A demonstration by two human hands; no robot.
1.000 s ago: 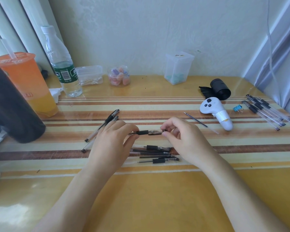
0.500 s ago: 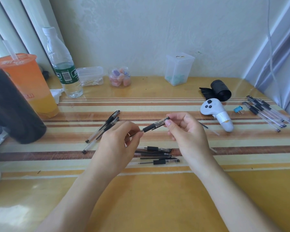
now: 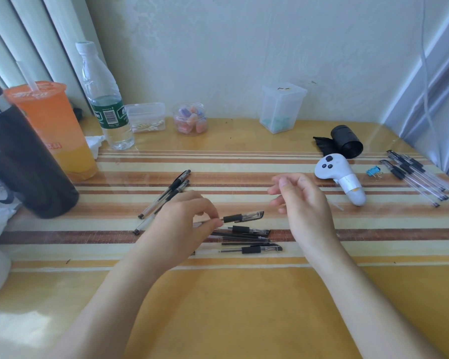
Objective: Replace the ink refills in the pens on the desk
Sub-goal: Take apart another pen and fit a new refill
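My left hand (image 3: 184, 221) pinches a clear pen with a black grip (image 3: 244, 217) by its barel end and holds it level just above the desk, cap end pointing right. My right hand (image 3: 303, 203) hovers to the right of that pen with its fingers loosely curled, holding nothing. Under the held pen lies a small pile of pens and thin refills (image 3: 249, 239). Two more pens (image 3: 166, 195) lie slanted to the left of my left hand. A bundle of several pens (image 3: 420, 177) lies at the far right.
A white controller (image 3: 342, 177), a blue binder clip (image 3: 373, 171) and a black roll (image 3: 346, 141) sit at the right. At the left stand an orange drink cup (image 3: 52, 130), a water bottle (image 3: 104, 99) and a black flask (image 3: 24, 164). Small plastic containers (image 3: 283, 107) line the wall.
My right hand has let go of the pen and lifted up and to the right. My left hand has lowered the pen to a level position above the pile.
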